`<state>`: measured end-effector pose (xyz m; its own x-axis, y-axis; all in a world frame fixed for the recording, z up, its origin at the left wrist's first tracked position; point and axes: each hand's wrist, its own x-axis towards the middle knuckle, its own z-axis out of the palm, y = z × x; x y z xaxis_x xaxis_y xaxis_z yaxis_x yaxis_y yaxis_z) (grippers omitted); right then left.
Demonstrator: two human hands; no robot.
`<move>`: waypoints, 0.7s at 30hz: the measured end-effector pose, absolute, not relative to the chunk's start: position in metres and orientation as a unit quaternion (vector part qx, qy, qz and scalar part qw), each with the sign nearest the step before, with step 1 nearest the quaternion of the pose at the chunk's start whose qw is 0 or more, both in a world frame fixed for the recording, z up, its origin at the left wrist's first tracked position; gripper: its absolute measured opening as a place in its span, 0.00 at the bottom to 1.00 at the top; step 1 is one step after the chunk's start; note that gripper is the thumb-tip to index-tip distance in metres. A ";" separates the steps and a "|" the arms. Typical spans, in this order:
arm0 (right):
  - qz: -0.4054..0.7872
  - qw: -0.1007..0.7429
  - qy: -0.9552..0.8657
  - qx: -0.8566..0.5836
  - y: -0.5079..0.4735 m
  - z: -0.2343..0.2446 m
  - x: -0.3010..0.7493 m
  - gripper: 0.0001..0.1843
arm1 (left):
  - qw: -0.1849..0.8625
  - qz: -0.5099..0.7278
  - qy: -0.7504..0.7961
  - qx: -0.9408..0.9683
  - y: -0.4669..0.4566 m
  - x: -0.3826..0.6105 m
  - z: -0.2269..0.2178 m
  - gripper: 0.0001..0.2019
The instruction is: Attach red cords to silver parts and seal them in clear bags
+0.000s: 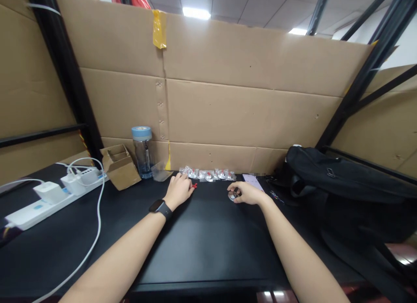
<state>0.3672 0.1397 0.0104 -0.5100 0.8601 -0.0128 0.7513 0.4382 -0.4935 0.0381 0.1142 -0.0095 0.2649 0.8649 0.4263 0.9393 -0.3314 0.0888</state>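
Observation:
My left hand point(179, 191), with a dark watch on its wrist, is low over the black table point(208, 242). Its fingers are curled around or against a small red piece point(194, 185) that shows at the thumb side; what the piece is I cannot make out. To the right, my right hand point(246, 192) grips a round, shiny metal disc point(232, 195) between thumb and fingers. Just beyond both hands lies a row of several clear plastic packets point(209, 175) with round silver and red parts inside, along the foot of the cardboard wall.
A phone point(250, 179) lies behind my right hand. At left stand an open cardboard box point(121, 168), a blue-lidded bottle point(143, 153), a clear plastic container point(160, 171) and a white power strip point(29, 214) with cables. A black backpack point(345, 172) fills the right side.

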 end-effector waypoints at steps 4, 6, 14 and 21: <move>0.232 0.135 -0.838 -0.475 0.142 0.008 0.367 0.25 | 0.078 -0.216 -0.562 -0.794 0.111 0.036 -0.006 0.10; 0.235 0.144 -0.838 -0.470 0.140 0.009 0.367 0.25 | 0.064 -0.231 -0.556 -0.796 0.111 0.037 -0.005 0.10; 0.341 0.239 -0.816 -0.400 0.126 0.020 0.348 0.26 | -0.053 -0.343 -0.513 -0.785 0.099 0.058 0.009 0.08; 0.453 0.430 -0.718 -0.307 0.103 0.023 0.302 0.30 | -0.075 -0.380 -0.511 -0.767 0.082 0.073 0.020 0.11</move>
<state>0.3018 0.1033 0.0226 -0.4416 0.8308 0.3386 0.0511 0.4001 -0.9150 0.0734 0.0823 0.0204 0.1880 0.8415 0.5065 0.7278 -0.4656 0.5035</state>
